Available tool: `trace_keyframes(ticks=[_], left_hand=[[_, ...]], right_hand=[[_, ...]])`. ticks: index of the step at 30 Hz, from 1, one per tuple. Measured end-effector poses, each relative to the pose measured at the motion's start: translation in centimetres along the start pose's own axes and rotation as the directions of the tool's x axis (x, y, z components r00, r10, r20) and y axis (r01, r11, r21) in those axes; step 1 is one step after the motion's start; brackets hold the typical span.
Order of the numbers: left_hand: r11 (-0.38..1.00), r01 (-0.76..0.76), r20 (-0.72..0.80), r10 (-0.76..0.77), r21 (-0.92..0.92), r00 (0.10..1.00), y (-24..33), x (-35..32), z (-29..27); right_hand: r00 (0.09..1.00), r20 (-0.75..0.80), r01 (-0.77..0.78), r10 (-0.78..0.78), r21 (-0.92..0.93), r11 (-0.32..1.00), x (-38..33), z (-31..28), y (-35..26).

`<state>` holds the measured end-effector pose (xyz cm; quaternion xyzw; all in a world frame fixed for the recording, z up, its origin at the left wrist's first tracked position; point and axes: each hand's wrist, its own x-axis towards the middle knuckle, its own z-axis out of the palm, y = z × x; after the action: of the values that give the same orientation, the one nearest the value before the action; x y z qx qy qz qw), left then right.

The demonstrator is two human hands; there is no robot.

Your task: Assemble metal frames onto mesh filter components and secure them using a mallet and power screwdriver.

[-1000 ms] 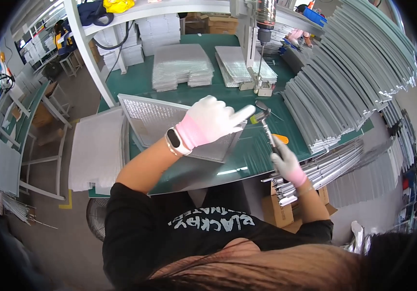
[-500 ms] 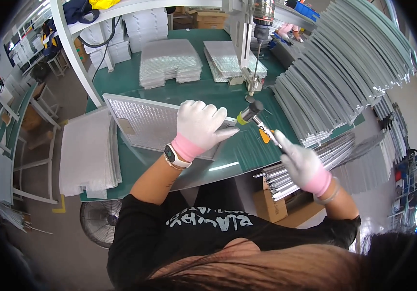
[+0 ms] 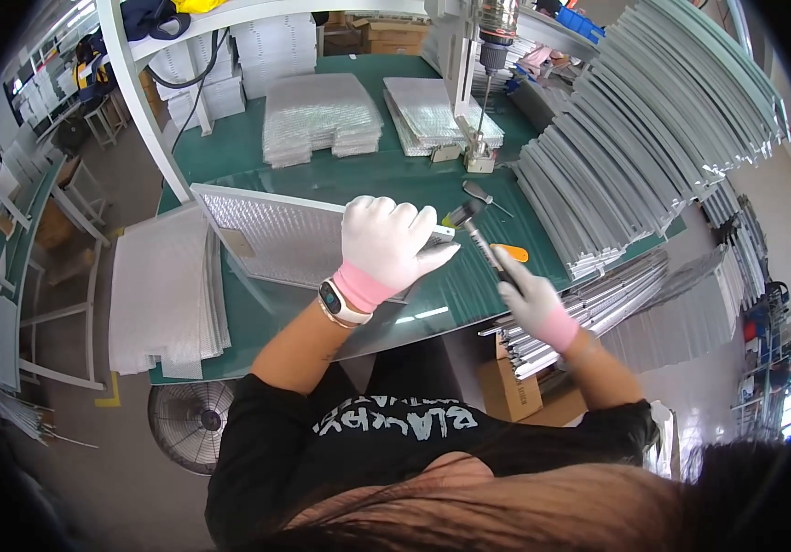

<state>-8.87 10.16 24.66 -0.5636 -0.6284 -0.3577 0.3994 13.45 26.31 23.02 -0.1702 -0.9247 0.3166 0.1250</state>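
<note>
My left hand (image 3: 381, 244), in a white glove with a pink cuff, is closed over the top edge of a thin framed panel (image 3: 276, 230). The panel stands tilted on the bench, its face silvery and quilted. In my right hand (image 3: 535, 308), gloved alike, is the handle of a mallet (image 3: 482, 247) with a dark head and a yellow-green face. That face is at the panel's right end, just beyond my left hand; whether they touch I cannot tell. Close by lie a screwdriver (image 3: 478, 191) and an orange-handled tool (image 3: 511, 252).
Stacked silvery sheets (image 3: 322, 115) lie behind the panel, with more sheets (image 3: 165, 294) at the bench's left edge. A drill press (image 3: 495, 55) stands at the back. Rows of grey frame strips (image 3: 598, 193) fill the right side, above metal profiles (image 3: 588, 322) and cardboard boxes (image 3: 510, 391).
The mallet has swung left and down to the panel's end, and my right hand has moved left with it. My left hand keeps its grip on the panel, barely shifting.
</note>
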Motion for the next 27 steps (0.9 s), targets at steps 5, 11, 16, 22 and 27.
trace_keyframes(ticks=[5, 11, 16, 22, 27], left_hand=[[0.997, 0.071, -0.014, -0.072, -0.028, 0.997, 1.8, 0.2, -0.8], [0.995, 0.102, -0.023, -0.102, -0.022, 0.994, 2.9, -0.4, -0.6], [0.992, 0.125, -0.033, -0.125, -0.001, 0.992, 2.3, 0.8, 1.1], [0.991, 0.13, -0.025, -0.131, -0.013, 0.991, 1.5, 1.9, 2.2], [0.99, 0.142, 0.001, -0.142, -0.011, 0.99, 0.7, 1.1, 2.1]], right_hand=[[0.998, 0.041, -0.032, 0.044, -0.254, 0.967, 5.0, 7.1, 12.0], [0.615, -0.732, 0.627, -0.292, 0.229, 0.745, 17.2, -4.5, -6.1], [0.595, -0.609, 0.768, -0.525, 0.237, 0.595, 20.4, -12.1, -16.6], [0.653, -0.211, 0.17, -0.728, 0.977, -0.13, 22.5, -14.3, -14.8], [0.725, -0.569, 0.568, -0.388, 0.813, -0.131, 19.3, -13.8, -17.2]])
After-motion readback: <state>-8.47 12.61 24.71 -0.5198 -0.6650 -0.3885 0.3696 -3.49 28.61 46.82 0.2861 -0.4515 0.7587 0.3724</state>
